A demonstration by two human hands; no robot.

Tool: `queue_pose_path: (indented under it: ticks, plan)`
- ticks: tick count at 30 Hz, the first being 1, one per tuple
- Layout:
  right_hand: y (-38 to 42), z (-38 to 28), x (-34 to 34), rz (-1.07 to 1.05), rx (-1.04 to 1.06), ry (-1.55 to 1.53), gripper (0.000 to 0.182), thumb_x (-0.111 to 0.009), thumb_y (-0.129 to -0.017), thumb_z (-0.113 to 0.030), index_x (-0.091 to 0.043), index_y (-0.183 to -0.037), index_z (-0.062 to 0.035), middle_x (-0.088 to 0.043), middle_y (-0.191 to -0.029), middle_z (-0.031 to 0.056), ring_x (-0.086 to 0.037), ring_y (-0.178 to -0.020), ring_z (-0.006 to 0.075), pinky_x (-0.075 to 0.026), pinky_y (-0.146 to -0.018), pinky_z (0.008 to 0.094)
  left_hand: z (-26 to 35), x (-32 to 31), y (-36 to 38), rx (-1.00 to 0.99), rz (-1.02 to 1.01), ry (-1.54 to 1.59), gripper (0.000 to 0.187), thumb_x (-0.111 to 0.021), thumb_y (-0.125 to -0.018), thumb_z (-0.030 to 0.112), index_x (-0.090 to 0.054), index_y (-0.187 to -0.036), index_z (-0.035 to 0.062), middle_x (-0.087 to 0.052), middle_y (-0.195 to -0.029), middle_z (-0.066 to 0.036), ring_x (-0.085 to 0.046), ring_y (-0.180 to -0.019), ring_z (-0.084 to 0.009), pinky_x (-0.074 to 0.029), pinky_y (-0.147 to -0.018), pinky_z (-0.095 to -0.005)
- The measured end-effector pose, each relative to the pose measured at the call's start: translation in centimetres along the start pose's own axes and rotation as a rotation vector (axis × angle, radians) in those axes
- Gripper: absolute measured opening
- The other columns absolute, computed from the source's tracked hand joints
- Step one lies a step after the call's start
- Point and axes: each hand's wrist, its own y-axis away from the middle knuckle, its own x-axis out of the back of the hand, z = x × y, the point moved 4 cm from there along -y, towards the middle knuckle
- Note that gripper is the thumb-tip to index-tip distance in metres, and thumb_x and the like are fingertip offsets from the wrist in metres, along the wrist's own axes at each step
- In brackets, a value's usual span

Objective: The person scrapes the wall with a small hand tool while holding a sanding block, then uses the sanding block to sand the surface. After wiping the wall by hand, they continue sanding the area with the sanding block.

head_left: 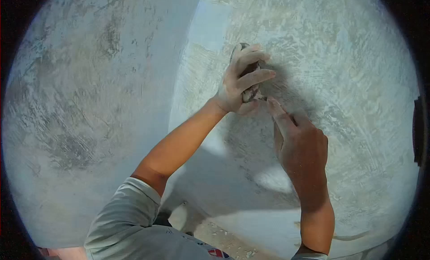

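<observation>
My left hand (242, 83), whitened with dust, is wrapped round a dark, rounded object (251, 90) smeared with pale plaster. Two of its fingers stretch across the front of the object, and the palm hides much of it. Just below and to the right is my right hand (302, 134), closed, with its index finger pointing up to the object's lower end. A small dark tip (263, 98) shows between that fingertip and the object. I cannot tell what the right hand's curled fingers hold. Both hands are close in front of the plastered wall (358, 103).
A second wall face (80, 103), with grey patches, meets this one at a corner on the left. Below, the floor (219, 237) has pale crumbs scattered over it. A dark upright edge (419, 131) stands at far right. Shadows of the arms fall on the wall.
</observation>
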Motion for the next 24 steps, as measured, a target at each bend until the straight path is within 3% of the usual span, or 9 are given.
queue_pose_path:
  ticks: [4,7,12,14,16,18,21,24]
  plan:
    - [-2.8,-2.0,-0.5,-0.004,0.002,-0.028,0.037,-0.074,-0.100,-0.017,-0.076,-0.137,-0.0204,-0.068,-0.079,0.0077,-0.068,-0.057,0.0232,-0.055,-0.053,0.0386,-2.4,2.3,0.4,-0.009,0.033,-0.078,0.051,-0.077,-0.078,0.040,-0.081,-0.119,0.0119,-0.059,-0.143,-0.015,-0.057,-0.129,-0.0427,-0.049,-0.104,-0.0540]
    - [-5.2,-4.2,-0.1,-0.018,0.001,0.002,0.037,-0.073,-0.100,-0.016,-0.076,-0.136,-0.0191,-0.068,-0.078,0.0093,-0.069,-0.058,0.0242,-0.054,-0.053,0.0386,-3.5,4.1,0.4,-0.014,0.094,0.039,0.051,-0.077,-0.076,0.037,-0.080,-0.120,0.0106,-0.061,-0.141,-0.017,-0.058,-0.128,-0.0423,-0.050,-0.105,-0.0533]
    - [-8.8,-6.8,-1.3,-0.033,0.008,-0.023,0.039,-0.073,-0.099,-0.015,-0.075,-0.138,-0.0184,-0.068,-0.079,0.0107,-0.071,-0.061,0.0245,-0.057,-0.055,0.0392,-7.2,7.4,0.6,-0.029,0.086,-0.039,0.052,-0.071,-0.078,0.038,-0.080,-0.118,0.0057,-0.063,-0.138,-0.018,-0.059,-0.129,-0.0426,-0.046,-0.114,-0.0565]
    - [-10.1,-7.6,-3.1,-0.045,0.013,-0.023,0.039,-0.071,-0.101,-0.015,-0.073,-0.140,-0.0185,-0.069,-0.081,0.0111,-0.072,-0.064,0.0250,-0.059,-0.057,0.0396,-8.4,8.5,1.1,0.064,0.060,-0.006,0.051,-0.068,-0.095,0.046,-0.074,-0.124,0.0042,-0.063,-0.142,-0.022,-0.056,-0.139,-0.0441,-0.045,-0.117,-0.0578]
    - [-11.3,-8.4,-4.0,-0.067,0.012,-0.029,0.036,-0.066,-0.103,-0.016,-0.072,-0.138,-0.0139,-0.071,-0.086,0.0133,-0.076,-0.070,0.0274,-0.062,-0.060,0.0407,-9.6,10.1,0.8,-0.049,-0.051,-0.237,0.047,-0.061,-0.106,0.043,-0.067,-0.133,0.0046,-0.063,-0.145,-0.022,-0.054,-0.145,-0.0442,-0.044,-0.119,-0.0592]
    - [-12.2,-9.0,-3.8,-0.099,0.040,-0.031,0.032,-0.060,-0.105,-0.016,-0.069,-0.133,-0.0046,-0.074,-0.093,0.0175,-0.080,-0.079,0.0316,-0.066,-0.064,0.0426,-9.9,10.9,0.7,-0.044,-0.022,-0.137,0.044,-0.059,-0.107,0.039,-0.066,-0.134,0.0052,-0.063,-0.146,-0.022,-0.053,-0.146,-0.0447,-0.044,-0.119,-0.0589]
    - [-11.2,-10.0,-3.6,-0.069,0.021,-0.032,0.028,-0.058,-0.107,-0.017,-0.070,-0.128,-0.0030,-0.075,-0.093,0.0178,-0.080,-0.081,0.0324,-0.066,-0.064,0.0435,-9.4,11.0,0.8,-0.019,-0.037,-0.051,0.041,-0.057,-0.106,0.033,-0.066,-0.135,0.0052,-0.061,-0.149,-0.023,-0.050,-0.148,-0.0459,-0.041,-0.122,-0.0580]
    - [-9.8,-8.2,-2.8,-0.129,0.008,-0.066,0.033,-0.057,-0.108,-0.018,-0.068,-0.137,-0.0065,-0.075,-0.093,0.0178,-0.080,-0.082,0.0337,-0.065,-0.065,0.0452,-8.4,9.7,0.8,0.032,-0.057,-0.046,0.043,-0.059,-0.104,0.032,-0.068,-0.137,0.0051,-0.058,-0.151,-0.023,-0.050,-0.147,-0.0446,-0.039,-0.123,-0.0590]
